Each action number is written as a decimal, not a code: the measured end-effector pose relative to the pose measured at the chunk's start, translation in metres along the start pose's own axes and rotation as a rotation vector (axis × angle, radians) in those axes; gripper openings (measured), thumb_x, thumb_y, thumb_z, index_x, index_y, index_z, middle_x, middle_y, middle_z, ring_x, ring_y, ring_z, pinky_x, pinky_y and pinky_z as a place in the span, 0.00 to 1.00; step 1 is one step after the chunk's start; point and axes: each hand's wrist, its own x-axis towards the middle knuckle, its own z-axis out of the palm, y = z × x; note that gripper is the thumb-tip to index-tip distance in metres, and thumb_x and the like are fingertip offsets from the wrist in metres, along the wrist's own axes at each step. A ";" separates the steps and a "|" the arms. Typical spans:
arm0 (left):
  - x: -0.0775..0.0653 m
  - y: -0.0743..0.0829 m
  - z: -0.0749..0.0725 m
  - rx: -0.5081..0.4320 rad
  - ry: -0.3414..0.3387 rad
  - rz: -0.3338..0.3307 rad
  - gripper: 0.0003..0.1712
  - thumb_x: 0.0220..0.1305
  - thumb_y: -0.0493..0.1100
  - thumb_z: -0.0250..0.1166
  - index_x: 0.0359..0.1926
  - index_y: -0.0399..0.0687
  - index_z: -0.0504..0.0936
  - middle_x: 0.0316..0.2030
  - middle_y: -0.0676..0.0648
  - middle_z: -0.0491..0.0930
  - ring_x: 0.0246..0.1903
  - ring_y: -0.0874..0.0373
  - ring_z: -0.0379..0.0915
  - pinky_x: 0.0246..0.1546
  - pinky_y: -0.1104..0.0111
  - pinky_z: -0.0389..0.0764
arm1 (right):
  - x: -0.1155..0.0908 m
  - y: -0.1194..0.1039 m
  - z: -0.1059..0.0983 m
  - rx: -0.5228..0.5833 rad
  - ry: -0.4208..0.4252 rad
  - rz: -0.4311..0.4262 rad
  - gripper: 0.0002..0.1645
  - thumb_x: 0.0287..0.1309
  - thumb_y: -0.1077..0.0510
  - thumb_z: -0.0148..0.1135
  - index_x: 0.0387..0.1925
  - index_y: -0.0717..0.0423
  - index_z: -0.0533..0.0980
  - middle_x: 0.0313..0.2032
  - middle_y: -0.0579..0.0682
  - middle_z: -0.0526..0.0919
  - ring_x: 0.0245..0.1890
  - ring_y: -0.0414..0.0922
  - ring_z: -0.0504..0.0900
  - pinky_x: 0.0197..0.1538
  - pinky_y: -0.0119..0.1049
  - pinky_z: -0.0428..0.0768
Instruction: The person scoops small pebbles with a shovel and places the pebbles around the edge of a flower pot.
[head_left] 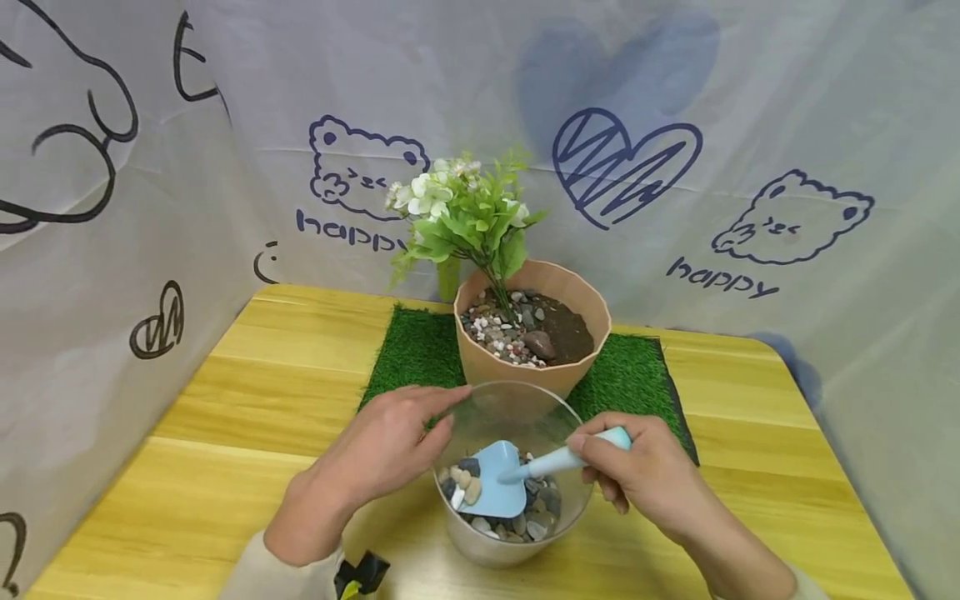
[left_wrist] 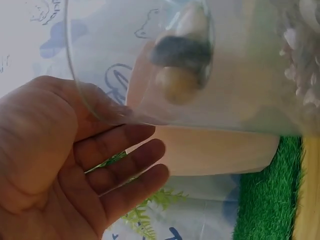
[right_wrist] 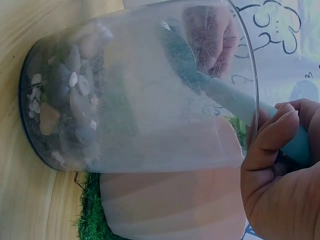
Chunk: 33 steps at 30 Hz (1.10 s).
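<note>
My right hand [head_left: 637, 458] grips the handle of a light blue toy shovel [head_left: 501, 483], its blade inside a clear plastic container [head_left: 491, 546]. Several tan, white and dark pebbles [head_left: 467, 483] lie on the blade. Grey and brown stones [right_wrist: 75, 90] cover the container's bottom. With thumb and fingers at the rim, my left hand [head_left: 390, 442] holds the container on its left side. In the left wrist view, the thumb shows through the clear wall and the other fingers [left_wrist: 135, 162] extend outside it.
Just behind the container stands a peach flowerpot [head_left: 525, 375] with dark soil, stones and a white-flowered plant [head_left: 468, 208]. A green turf mat [head_left: 637, 375] lies under it on the wooden table [head_left: 225, 433]. White printed cloth [head_left: 480, 83] hangs behind and on the left.
</note>
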 end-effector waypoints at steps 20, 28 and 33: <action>0.000 0.000 0.006 0.005 0.055 0.006 0.23 0.73 0.40 0.61 0.66 0.49 0.84 0.59 0.51 0.87 0.58 0.54 0.83 0.60 0.57 0.83 | -0.003 0.001 0.001 0.020 0.070 0.008 0.16 0.71 0.56 0.65 0.44 0.68 0.83 0.24 0.54 0.83 0.15 0.38 0.74 0.17 0.34 0.77; -0.002 0.002 0.007 -0.033 0.038 -0.062 0.24 0.73 0.41 0.62 0.68 0.53 0.82 0.60 0.51 0.86 0.61 0.53 0.82 0.63 0.54 0.82 | -0.005 0.003 -0.005 0.032 0.175 0.027 0.16 0.70 0.56 0.66 0.45 0.69 0.84 0.22 0.52 0.83 0.15 0.40 0.73 0.18 0.35 0.76; -0.002 0.002 0.007 -0.046 0.042 -0.078 0.25 0.72 0.40 0.62 0.68 0.53 0.82 0.60 0.50 0.86 0.61 0.51 0.82 0.63 0.54 0.82 | -0.007 0.006 -0.011 0.036 0.206 0.009 0.15 0.70 0.57 0.65 0.44 0.70 0.84 0.21 0.50 0.82 0.15 0.40 0.73 0.18 0.35 0.75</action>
